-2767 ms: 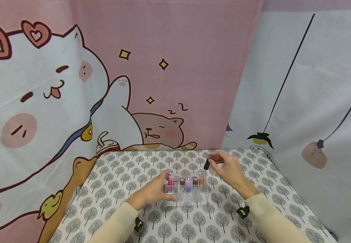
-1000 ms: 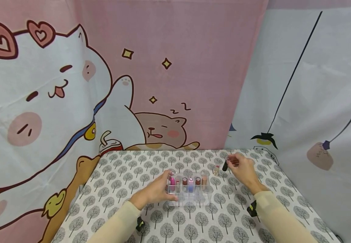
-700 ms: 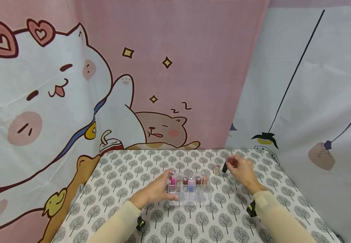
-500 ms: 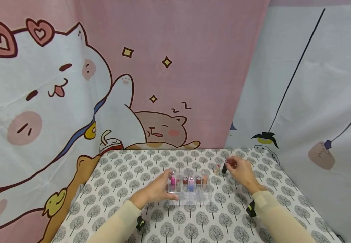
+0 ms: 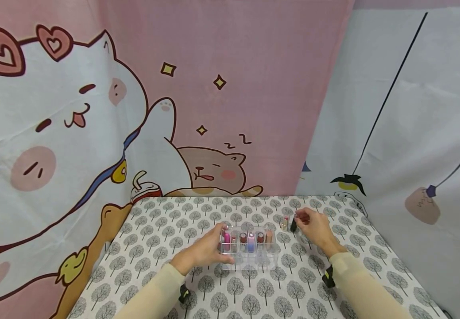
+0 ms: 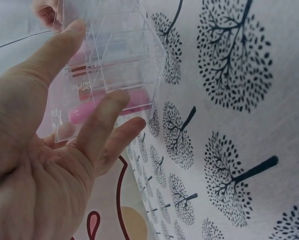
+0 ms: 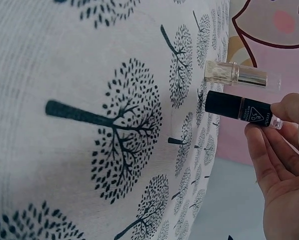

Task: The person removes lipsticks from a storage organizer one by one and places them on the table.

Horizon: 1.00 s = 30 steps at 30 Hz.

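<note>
A clear plastic lipstick organizer point(image 5: 249, 265) stands on the table, a row of lipsticks in its back slots. My left hand point(image 5: 203, 249) grips its left end, thumb in front and fingers round the side, beside a bright pink lipstick point(image 6: 82, 113). To the right, my right hand point(image 5: 314, 227) pinches a black lipstick tube point(image 7: 229, 105) near its clear top, between thumb and fingertips. The tube is upright, its black base close over the cloth. Just left of it stands a clear and gold lipstick point(image 5: 284, 223), pinkish at the top.
A white cloth with grey tree prints point(image 5: 198, 283) covers the table. Behind it hangs a pink curtain with cartoon cats point(image 5: 269, 110), and a pale curtain point(image 5: 373, 133) closes off the right side. Black wrist straps point(image 5: 328, 277) sit at both sleeves.
My right hand has carried the black lipstick from the organizer's back right corner rightward, past the clear and gold lipstick, then lowered it beside that one. My left hand keeps its grip on the organizer.
</note>
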Available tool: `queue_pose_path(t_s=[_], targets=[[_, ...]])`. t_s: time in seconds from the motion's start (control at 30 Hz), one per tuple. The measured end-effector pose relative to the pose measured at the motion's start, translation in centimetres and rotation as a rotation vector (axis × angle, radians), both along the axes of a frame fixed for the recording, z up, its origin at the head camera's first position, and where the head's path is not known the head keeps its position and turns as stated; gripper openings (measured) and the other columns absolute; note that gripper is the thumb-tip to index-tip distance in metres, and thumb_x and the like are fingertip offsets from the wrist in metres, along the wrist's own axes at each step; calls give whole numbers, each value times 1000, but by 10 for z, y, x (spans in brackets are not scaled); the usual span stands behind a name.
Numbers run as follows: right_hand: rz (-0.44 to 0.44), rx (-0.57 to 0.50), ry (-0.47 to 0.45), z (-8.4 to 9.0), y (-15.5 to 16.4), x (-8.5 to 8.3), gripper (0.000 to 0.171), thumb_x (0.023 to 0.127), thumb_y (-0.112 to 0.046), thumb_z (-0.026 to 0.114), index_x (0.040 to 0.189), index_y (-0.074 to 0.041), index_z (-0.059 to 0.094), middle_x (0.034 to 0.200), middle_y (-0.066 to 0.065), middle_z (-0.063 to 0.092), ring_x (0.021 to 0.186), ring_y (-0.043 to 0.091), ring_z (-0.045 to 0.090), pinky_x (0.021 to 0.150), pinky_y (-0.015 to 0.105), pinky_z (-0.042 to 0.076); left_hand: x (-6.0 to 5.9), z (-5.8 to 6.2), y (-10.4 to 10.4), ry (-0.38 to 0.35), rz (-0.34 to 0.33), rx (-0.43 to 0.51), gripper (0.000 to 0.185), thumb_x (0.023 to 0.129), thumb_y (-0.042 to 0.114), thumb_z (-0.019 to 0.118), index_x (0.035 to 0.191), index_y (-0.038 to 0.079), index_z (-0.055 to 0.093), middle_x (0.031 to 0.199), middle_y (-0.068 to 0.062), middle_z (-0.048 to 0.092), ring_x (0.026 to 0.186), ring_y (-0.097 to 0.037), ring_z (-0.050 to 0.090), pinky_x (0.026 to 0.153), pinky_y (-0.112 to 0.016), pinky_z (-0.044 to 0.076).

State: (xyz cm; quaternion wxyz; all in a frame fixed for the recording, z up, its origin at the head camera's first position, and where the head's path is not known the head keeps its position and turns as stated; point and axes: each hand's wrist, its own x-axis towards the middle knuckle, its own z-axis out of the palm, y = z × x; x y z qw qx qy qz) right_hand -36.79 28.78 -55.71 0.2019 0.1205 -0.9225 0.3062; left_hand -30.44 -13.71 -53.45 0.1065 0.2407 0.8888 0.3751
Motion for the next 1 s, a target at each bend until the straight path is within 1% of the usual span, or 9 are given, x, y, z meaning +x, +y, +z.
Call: queue_pose_path(t_s=[0.17, 0.3, 0.4, 0.53, 0.73, 0.87, 1.0], targets=[[0, 3, -15, -2, 1, 0, 20, 106, -5, 83, 125, 2, 81, 107, 15, 87, 92, 28, 85, 79, 36, 73, 0, 0, 0, -5, -2, 10, 113, 88, 33, 105, 172, 3, 34, 137, -18, 69, 111, -29, 76, 107, -46, 67], [10, 1, -16, -4, 3, 1, 20, 106, -4, 83, 125, 3, 81, 107, 16, 87, 92, 28, 85, 80, 37, 73, 2, 1, 0, -2, 0, 5, 113, 88, 33, 105, 172, 3, 34, 135, -17, 69, 109, -29, 76, 104, -43, 67], [15, -3, -29, -6, 3, 1, 22, 107, -4, 82, 127, 4, 80, 108, 16, 87, 93, 29, 85, 80, 39, 73, 1, 1, 0, 7, 2, -5, 113, 89, 34, 105, 172, 4, 35, 135, -16, 69, 108, -29, 75, 103, -44, 67], [17, -16, -50, -6, 3, 1, 23, 108, -5, 82, 128, 4, 80, 110, 17, 87, 95, 29, 85, 82, 39, 73, 1, 1, 0, 8, 5, -5, 112, 89, 34, 105, 171, 5, 35, 136, -17, 68, 111, -29, 75, 108, -49, 66], [28, -24, -48, -6, 3, 1, 23, 108, -5, 82, 129, 4, 80, 109, 16, 87, 95, 29, 85, 83, 39, 73, 2, 2, 1, 6, 12, -7, 113, 89, 34, 105, 172, 5, 35, 137, -18, 68, 115, -31, 75, 114, -55, 64], [27, -24, -42, -6, 3, 1, 23, 108, -5, 81, 129, 4, 80, 109, 16, 87, 96, 29, 85, 83, 40, 74, 2, 3, 0, 12, 17, -12, 114, 88, 34, 105, 172, 5, 34, 136, -18, 68, 114, -31, 74, 114, -56, 64], [27, -25, -35, -7, 2, 1, 24, 107, -4, 82, 130, 4, 79, 109, 17, 87, 96, 31, 85, 84, 43, 74, 3, 3, 0, 5, 17, -10, 113, 89, 35, 105, 173, 5, 34, 136, -17, 68, 113, -30, 74, 112, -54, 65]])
